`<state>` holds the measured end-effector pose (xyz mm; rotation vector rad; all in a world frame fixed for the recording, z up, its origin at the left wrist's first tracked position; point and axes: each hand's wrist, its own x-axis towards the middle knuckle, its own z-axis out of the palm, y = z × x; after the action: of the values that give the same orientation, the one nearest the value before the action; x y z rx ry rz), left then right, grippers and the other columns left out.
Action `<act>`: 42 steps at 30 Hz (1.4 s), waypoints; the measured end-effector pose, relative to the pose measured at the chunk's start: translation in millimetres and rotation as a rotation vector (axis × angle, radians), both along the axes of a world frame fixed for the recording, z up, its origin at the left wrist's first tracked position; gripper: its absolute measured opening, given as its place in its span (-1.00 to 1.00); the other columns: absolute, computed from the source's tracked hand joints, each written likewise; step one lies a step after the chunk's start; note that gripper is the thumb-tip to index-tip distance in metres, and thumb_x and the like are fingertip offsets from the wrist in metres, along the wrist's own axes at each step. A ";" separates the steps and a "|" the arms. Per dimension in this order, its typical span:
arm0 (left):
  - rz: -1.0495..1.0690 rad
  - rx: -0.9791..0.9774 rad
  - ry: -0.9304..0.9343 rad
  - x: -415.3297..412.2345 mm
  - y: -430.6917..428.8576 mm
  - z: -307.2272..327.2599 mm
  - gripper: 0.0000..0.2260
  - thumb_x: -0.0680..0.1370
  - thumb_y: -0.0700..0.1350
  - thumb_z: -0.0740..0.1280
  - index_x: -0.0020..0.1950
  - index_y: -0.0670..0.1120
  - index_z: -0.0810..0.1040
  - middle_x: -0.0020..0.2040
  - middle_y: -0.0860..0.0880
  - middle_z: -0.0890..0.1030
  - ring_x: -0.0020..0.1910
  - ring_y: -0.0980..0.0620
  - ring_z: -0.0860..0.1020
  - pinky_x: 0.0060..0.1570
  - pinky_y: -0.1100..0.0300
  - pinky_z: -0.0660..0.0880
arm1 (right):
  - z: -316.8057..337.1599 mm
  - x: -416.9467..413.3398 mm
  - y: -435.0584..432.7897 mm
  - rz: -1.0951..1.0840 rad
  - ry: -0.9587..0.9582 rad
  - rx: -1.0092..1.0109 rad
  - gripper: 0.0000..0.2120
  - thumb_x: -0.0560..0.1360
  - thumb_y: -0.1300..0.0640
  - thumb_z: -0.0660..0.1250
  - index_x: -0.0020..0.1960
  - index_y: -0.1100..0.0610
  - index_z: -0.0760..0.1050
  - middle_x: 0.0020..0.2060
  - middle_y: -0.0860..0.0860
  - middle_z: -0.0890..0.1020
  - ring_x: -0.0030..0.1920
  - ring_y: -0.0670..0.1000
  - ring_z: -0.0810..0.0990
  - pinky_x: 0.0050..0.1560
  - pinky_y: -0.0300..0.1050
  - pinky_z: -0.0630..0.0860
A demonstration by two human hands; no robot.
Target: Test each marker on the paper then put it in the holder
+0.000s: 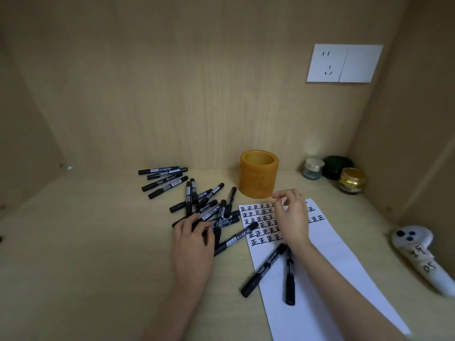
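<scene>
Two hands — left hand [192,244] curled round a marker [217,236], right hand [293,217] loose, empty, over paper [327,254].

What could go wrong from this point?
Left hand is in the crossed marker pile; pulling one may roll others onto the paper.
Two loose markers lie on the paper while the holder looks empty; tested and untested could mix.
Right hand is over the written marks and might smear them.
</scene>
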<state>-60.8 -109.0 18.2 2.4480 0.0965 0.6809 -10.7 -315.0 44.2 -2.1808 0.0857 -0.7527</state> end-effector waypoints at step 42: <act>-0.301 -0.053 0.177 -44.7 -44.0 12.3 -0.85 0.52 0.08 0.30 -0.02 0.03 0.52 -0.22 0.14 0.51 -0.30 0.20 0.50 -0.23 0.20 0.54 | -7.1 -83.5 -18.5 0.030 0.437 -0.214 -0.66 0.51 0.01 0.29 0.25 0.03 0.32 -0.31 -0.01 0.55 -0.16 0.06 0.53 -0.30 -0.09 0.34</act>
<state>-105.5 -153.0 30.5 2.3987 -0.1794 0.3260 -94.2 -333.5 37.2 -2.5138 0.2022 -0.2660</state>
